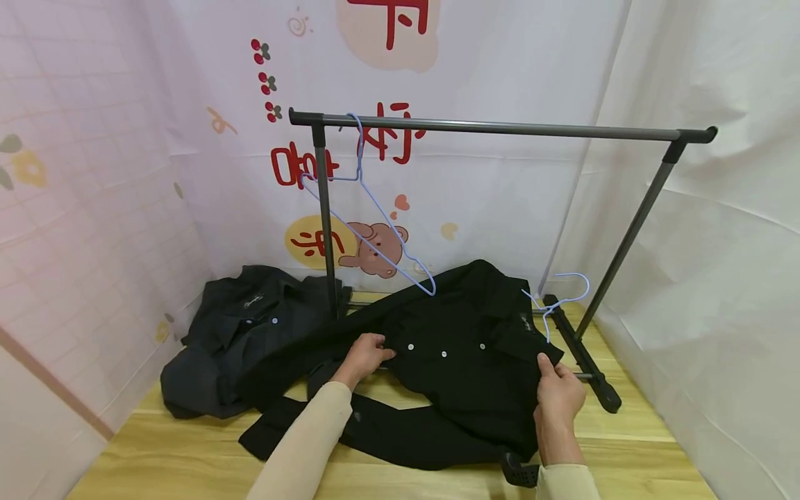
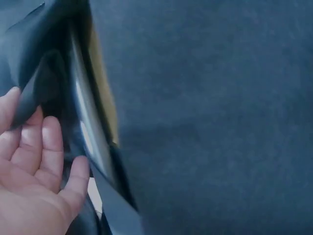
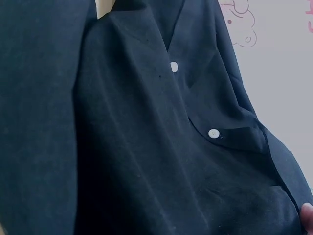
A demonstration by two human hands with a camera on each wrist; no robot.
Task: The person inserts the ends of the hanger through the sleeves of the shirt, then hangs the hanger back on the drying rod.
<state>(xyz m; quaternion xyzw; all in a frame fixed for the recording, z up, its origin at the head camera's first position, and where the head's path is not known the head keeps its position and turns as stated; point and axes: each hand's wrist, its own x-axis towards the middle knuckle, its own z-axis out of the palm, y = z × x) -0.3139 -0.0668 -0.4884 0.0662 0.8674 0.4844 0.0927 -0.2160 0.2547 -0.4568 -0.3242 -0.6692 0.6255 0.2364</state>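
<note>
A black shirt (image 1: pixel 450 382) with white buttons is spread across the table under the rack. My left hand (image 1: pixel 362 360) pinches its cloth near a buttoned edge; the left wrist view shows thumb and fingers closing on a dark fold (image 2: pixel 41 83). At the collar corner on the right, my right hand (image 1: pixel 560 396) grips the fabric. Only a fingertip (image 3: pixel 307 215) of that hand enters the right wrist view, beside the shirt front. A light blue hanger (image 1: pixel 548 323) stands at the collar, its hook pointing up and its lower part hidden by the shirt.
Another light blue hanger (image 1: pixel 360 153) hangs from the left end of the rack's bar (image 1: pixel 500 128). A dark grey shirt (image 1: pixel 250 333) lies crumpled at the left, behind a rack post. The rack's right foot (image 1: pixel 584 354) rests on the wooden table (image 1: pixel 631 451). Printed cloth walls enclose the space.
</note>
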